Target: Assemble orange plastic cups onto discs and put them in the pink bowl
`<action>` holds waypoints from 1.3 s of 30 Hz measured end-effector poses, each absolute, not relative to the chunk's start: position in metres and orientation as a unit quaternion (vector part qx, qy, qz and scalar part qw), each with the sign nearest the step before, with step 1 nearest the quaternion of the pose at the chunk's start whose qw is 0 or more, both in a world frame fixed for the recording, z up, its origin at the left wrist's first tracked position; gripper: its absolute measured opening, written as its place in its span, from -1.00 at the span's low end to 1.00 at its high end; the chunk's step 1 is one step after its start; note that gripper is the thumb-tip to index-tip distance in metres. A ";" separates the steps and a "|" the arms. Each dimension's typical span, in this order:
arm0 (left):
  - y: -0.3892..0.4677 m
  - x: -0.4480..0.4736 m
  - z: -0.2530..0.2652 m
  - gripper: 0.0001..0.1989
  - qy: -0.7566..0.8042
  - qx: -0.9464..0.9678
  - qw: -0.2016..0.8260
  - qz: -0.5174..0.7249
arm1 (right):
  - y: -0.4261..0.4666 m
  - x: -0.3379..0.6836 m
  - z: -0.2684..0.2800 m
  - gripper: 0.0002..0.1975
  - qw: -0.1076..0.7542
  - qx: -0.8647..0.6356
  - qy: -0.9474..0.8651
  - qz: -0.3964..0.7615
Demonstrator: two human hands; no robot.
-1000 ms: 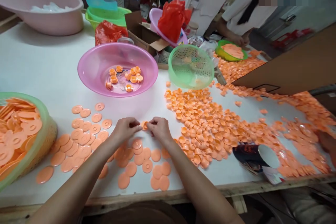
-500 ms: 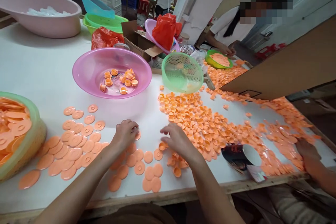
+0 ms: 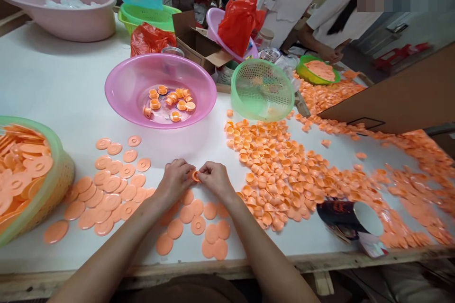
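My left hand [image 3: 175, 179] and my right hand [image 3: 215, 179] meet above the white table, both closed in a pinch on a small orange toy cup [image 3: 195, 176]. Fingers cover much of this piece, so whether a saucer is under it I cannot tell. Flat orange saucers [image 3: 112, 183] lie spread to the left, with more below my hands. To the right spreads a heap of loose orange cups [image 3: 280, 170]. Beyond my hands stands a pink basin [image 3: 124, 80] with several cups on saucers [image 3: 176, 116] inside.
A green basket [image 3: 66, 170] full of saucers stands at the left. Behind are a green strainer [image 3: 263, 109], a cardboard box [image 3: 194, 49] and red bags [image 3: 239, 23]. A cardboard panel [image 3: 401, 94] rises at the right. Another person's hands [image 3: 332, 54] are near a green bowl [image 3: 309, 73].
My right hand has moved left from beside the cup heap to meet my left hand, and both now grip a cup. The view has shifted slightly; a co-worker's hand at right is gone.
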State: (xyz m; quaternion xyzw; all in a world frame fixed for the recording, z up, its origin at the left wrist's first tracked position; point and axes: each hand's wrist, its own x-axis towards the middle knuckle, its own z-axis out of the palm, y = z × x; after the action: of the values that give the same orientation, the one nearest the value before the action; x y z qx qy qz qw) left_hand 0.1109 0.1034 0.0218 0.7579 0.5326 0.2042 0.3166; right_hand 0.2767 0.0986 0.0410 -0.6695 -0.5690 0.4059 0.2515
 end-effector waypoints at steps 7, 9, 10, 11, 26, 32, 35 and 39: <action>0.095 0.098 0.025 -0.90 0.541 0.725 0.374 0.204 | 0.099 0.267 0.040 -0.90 0.223 -0.679 -0.576 0.397; 0.095 0.099 0.023 -0.82 0.545 0.731 0.356 0.207 | 0.101 0.263 0.044 -0.89 0.210 -0.684 -0.591 0.372; 0.096 0.099 0.023 -0.80 0.546 0.731 0.352 0.209 | 0.101 0.260 0.045 -0.88 0.202 -0.686 -0.599 0.361; 0.098 0.099 0.024 -0.81 0.547 0.727 0.359 0.210 | 0.102 0.258 0.046 -0.87 0.194 -0.687 -0.605 0.352; 0.106 0.122 0.029 -0.85 0.600 0.579 0.494 0.247 | 0.105 0.253 0.038 -0.85 0.194 -0.680 -0.623 0.334; 0.105 0.091 0.033 -0.77 0.582 0.604 0.472 0.273 | 0.090 0.258 0.043 -0.87 0.265 -0.672 -0.565 0.398; 0.125 0.042 0.037 -0.66 0.651 0.624 0.291 0.320 | 0.123 0.259 0.083 -0.85 0.329 -0.631 -0.525 0.467; 0.147 -0.012 0.033 -0.44 0.721 0.667 0.070 0.174 | 0.181 0.256 0.150 -0.73 0.532 -0.548 -0.497 0.412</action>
State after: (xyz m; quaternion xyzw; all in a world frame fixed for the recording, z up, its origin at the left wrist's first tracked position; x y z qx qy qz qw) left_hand -0.0121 0.1467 0.0330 0.6672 0.7209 0.1742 0.0700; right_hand 0.2558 0.1810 0.1503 -0.5478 -0.4971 0.4122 0.5319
